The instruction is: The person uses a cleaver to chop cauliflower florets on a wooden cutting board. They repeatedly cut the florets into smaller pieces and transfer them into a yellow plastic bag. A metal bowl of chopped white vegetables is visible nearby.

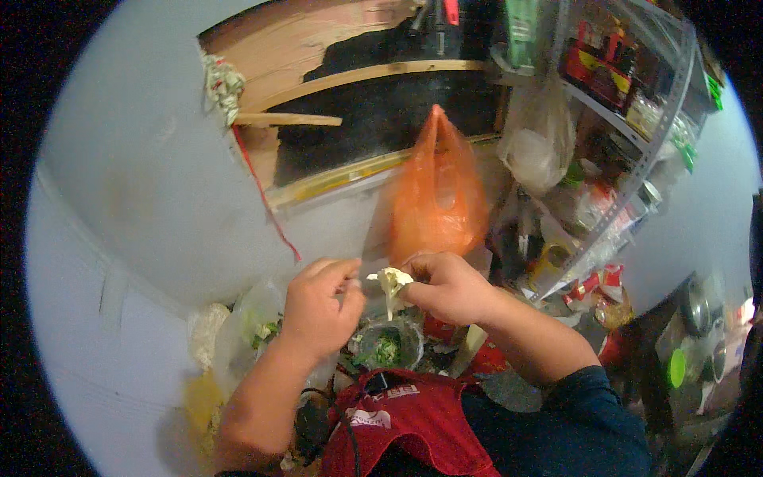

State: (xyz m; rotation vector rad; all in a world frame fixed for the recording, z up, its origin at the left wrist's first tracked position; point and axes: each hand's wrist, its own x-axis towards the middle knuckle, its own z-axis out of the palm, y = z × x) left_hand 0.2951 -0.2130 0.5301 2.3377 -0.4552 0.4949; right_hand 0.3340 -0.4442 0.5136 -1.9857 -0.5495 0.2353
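Observation:
Between the thumb and fingers of my right hand (444,289) is a pale, cream-coloured vegetable piece (393,281), perhaps a mushroom or a cauliflower floret, with a thin stem pointing down. My left hand (325,307) is just left of it, slightly apart, fingers curled and thumb raised. Blur hides whether anything small sits in those fingertips. Below both hands stands a clear plastic container (417,352) with chopped green leaves (388,347) inside. A translucent plastic bag (241,334) with some greens lies beyond my left forearm.
An orange plastic bag (441,220) stands or hangs ahead of my hands, against the wall. To the right rises a metal shelf rack (647,161) full of bottles and packets. A whitish bag (533,149) hangs beside it. A red ribbon (262,185) dangles on the left.

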